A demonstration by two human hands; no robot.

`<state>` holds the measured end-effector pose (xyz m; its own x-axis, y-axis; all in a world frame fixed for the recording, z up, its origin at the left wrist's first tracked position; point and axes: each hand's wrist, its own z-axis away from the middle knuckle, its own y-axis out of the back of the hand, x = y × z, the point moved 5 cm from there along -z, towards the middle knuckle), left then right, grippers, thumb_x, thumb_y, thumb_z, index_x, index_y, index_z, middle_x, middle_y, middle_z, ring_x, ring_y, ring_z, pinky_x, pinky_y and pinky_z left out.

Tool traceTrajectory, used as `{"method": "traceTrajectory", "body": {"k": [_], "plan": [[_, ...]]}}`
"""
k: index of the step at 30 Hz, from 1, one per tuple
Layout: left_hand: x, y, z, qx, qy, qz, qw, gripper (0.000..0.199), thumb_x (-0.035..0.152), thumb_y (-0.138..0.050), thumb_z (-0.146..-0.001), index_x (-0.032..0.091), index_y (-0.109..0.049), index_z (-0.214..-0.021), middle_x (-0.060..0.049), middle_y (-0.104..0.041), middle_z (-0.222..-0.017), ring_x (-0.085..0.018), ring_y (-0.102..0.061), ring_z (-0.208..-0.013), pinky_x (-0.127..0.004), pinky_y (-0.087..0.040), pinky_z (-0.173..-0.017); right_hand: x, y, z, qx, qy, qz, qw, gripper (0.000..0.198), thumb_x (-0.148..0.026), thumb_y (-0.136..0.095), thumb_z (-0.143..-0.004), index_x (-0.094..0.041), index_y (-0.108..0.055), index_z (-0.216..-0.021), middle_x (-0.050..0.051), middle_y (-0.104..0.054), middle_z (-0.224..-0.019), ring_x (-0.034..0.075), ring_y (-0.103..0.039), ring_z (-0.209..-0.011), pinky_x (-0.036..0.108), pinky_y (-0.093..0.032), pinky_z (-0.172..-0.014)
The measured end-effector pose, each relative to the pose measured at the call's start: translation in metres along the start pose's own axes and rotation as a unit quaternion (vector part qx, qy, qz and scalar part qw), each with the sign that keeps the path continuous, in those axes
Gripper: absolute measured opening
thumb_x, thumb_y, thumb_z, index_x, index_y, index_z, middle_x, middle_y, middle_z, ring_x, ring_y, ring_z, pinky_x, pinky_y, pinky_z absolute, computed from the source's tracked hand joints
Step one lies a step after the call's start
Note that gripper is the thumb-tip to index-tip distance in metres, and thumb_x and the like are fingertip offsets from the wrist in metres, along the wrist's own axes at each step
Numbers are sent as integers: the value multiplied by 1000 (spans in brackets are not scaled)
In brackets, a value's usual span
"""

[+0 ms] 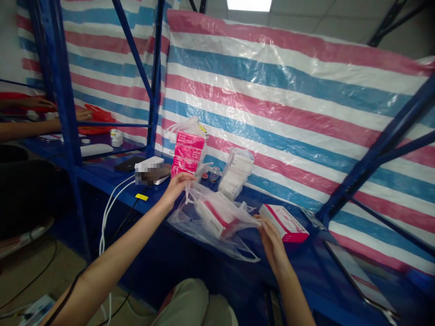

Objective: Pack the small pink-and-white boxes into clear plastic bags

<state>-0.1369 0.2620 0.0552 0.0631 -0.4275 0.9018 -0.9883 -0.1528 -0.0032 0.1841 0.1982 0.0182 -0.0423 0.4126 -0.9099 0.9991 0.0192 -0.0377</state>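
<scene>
A clear plastic bag (190,219) is spread over the front of the blue shelf, with a pink and white box (215,215) showing through it. My left hand (178,184) pinches the bag's left edge, its fingers closed. On the other side, my right hand (270,233) grips the bag's right edge between thumb and fingers. Just past my right hand lies another pink and white box (285,222), outside the bag. Behind my left hand stands a bright pink package (188,153) in clear plastic.
A stack of white packets (236,174) and a small bottle (214,175) stand behind the bag. A tablet (360,276) lies at the right. White cables (108,217) hang over the edge near a blue post (66,90). Another person's hands (44,106) are at the left.
</scene>
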Motion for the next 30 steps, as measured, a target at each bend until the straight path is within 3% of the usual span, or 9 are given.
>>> {"method": "traceTrajectory", "body": {"k": [3,7,10,12,14,17,21,27,30], "plan": [[13,5,1,26,-1,100,995,28,20,-49,-65,15,-54,-93,-7,-62,-96,-21,-59,-89,-31,-45,-74,-7,-3,8,-17,37,-65,997,37,-45,-44,-83,-21,-47,-55,1,-50,-64,17,-53,-74,39,-38,-92],[65,-2,37,81,-250,-52,963,32,11,-46,-69,19,-50,-99,-6,-56,-111,-20,-50,-106,-37,-37,-93,-25,-9,4,18,95,101,990,27,-38,-40,-87,-21,-53,-71,4,-57,-81,19,-53,-87,39,-37,-92],[83,-43,69,-74,-400,-304,862,27,10,-43,-78,19,-53,-102,-7,-56,-111,-21,-49,-107,-38,-35,-94,-46,-33,-2,-23,186,281,941,24,-36,-45,-86,-23,-54,-104,7,-52,-116,21,-45,-112,40,-33,-96],[72,-67,82,-203,-413,-416,784,27,12,-42,-82,18,-52,-106,-8,-58,-106,-21,-52,-102,-36,-37,-90,-52,-56,-3,-110,229,384,887,29,-35,-47,-87,-26,-52,-114,5,-53,-118,20,-45,-113,43,-26,-101],[58,-79,88,-261,-404,-464,744,25,13,-43,-84,16,-51,-108,-8,-59,-101,-20,-54,-98,-34,-40,-86,-50,-76,1,-180,253,457,833,27,-33,-51,-86,-26,-54,-112,4,-60,-109,20,-50,-106,46,-20,-104],[46,-80,97,-299,-402,-457,735,22,10,-42,-84,17,-53,-101,-6,-60,-98,-18,-55,-94,-31,-40,-84,-41,-90,13,-189,281,511,790,15,-25,-51,-86,-24,-59,-98,2,-65,-91,18,-56,-92,44,-25,-100],[40,-65,109,-346,-369,-437,744,19,17,-39,-88,19,-56,-97,-3,-61,-89,-16,-57,-85,-29,-41,-79,-21,-92,40,-182,278,512,792,13,-21,-46,-88,-22,-59,-88,1,-64,-78,16,-55,-80,37,-32,-88],[18,-35,69,-251,-248,-538,766,34,31,-25,-94,18,-56,-96,-6,-61,-87,-18,-60,-81,-26,-43,-69,-2,-67,46,-139,152,523,827,34,-28,-29,-93,-19,-60,-84,5,-65,-77,17,-59,-73,29,-39,-71],[6,-33,47,-231,-200,-548,778,34,28,-26,-93,17,-58,-97,-9,-61,-95,-18,-62,-77,-25,-43,-66,1,-51,33,-79,64,576,811,40,-30,-25,-93,-20,-62,-81,6,-65,-70,18,-62,-65,26,-38,-58]]}}
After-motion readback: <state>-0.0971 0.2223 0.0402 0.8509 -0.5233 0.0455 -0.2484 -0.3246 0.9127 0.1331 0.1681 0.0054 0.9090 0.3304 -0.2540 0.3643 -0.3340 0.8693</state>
